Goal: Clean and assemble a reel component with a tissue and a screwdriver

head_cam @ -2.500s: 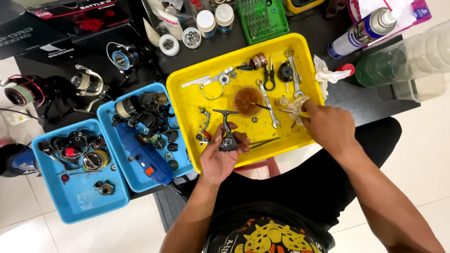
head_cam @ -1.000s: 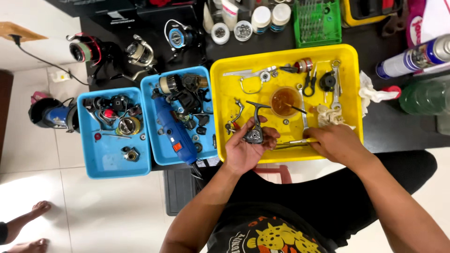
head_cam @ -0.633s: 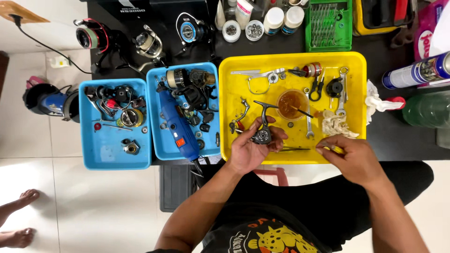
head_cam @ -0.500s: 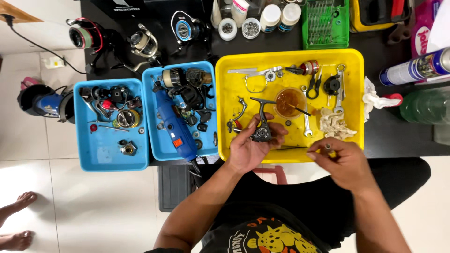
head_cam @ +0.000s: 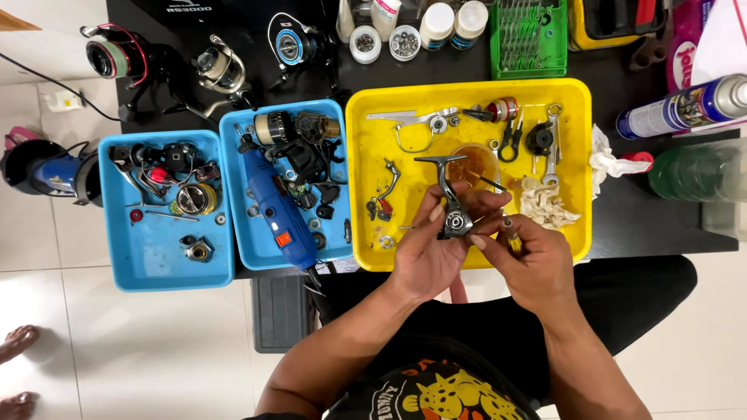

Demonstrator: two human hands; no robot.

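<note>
- Your left hand (head_cam: 426, 253) sits just below the centre of the frame, fingers curled closed around a dark grey fishing reel body (head_cam: 454, 220). The thumb and fingertips grip its lower housing.
- The reel body stands roughly upright in that grip, over the lower edge of the yellow tray (head_cam: 366, 241). Its thin arm rises toward the upper left and ends in a short crossbar.
- Your right hand (head_cam: 533, 260) lies immediately right of the reel body, fingers bent inward. It is closed on a small screwdriver with a yellow handle (head_cam: 511, 236), held against the palm side of the fingers. The forefinger tip touches the side of the reel housing.
- Whether the screwdriver tip meets the reel cannot be told; the fingers cover it.
- Inside the yellow tray, behind your hands, note an amber dish (head_cam: 475, 163), a crumpled cloth (head_cam: 547, 204) to the right, and loose metal parts along the top edge.
- Left of the yellow tray, two blue trays stand side by side. The nearer blue tray (head_cam: 233, 249) holds a blue rotary tool (head_cam: 274, 210) and dark reel parts. The farther blue tray (head_cam: 117, 272) holds small round components.
- A spray can (head_cam: 685, 105) lies at the upper right of the frame, on the black table (head_cam: 622, 225).
</note>
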